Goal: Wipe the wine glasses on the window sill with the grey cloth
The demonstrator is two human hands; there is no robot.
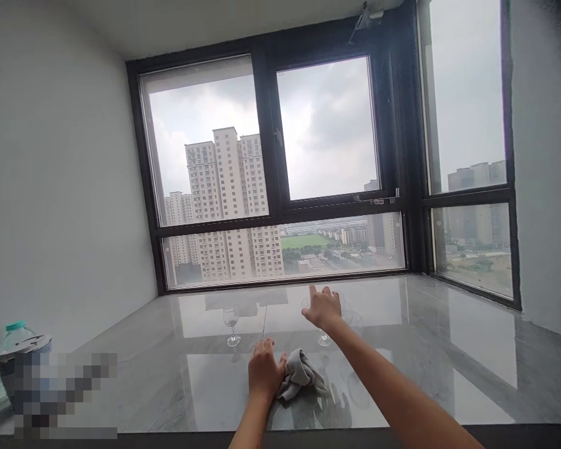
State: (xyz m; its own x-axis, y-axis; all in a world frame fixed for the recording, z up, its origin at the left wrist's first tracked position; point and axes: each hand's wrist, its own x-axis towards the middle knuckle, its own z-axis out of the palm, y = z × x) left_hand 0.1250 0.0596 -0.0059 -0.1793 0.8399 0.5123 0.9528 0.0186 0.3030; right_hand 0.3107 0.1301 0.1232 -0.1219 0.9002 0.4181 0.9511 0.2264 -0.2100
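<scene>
My left hand (263,369) rests on the glossy marble sill (449,349) with its fingers lying flat, touching a crumpled grey cloth (300,373) at its right. My right hand (323,307) reaches forward over a clear stemmed glass (325,337), fingers curled around its bowl; the bowl is mostly hidden by the hand. A second clear wine glass (232,325) stands upright to the left, apart from both hands.
A large black-framed window (271,187) runs along the back and right side, with a handle on its middle frame. White walls close in both sides. At the far left stands a bottle with a green cap (15,330) beside a dark container.
</scene>
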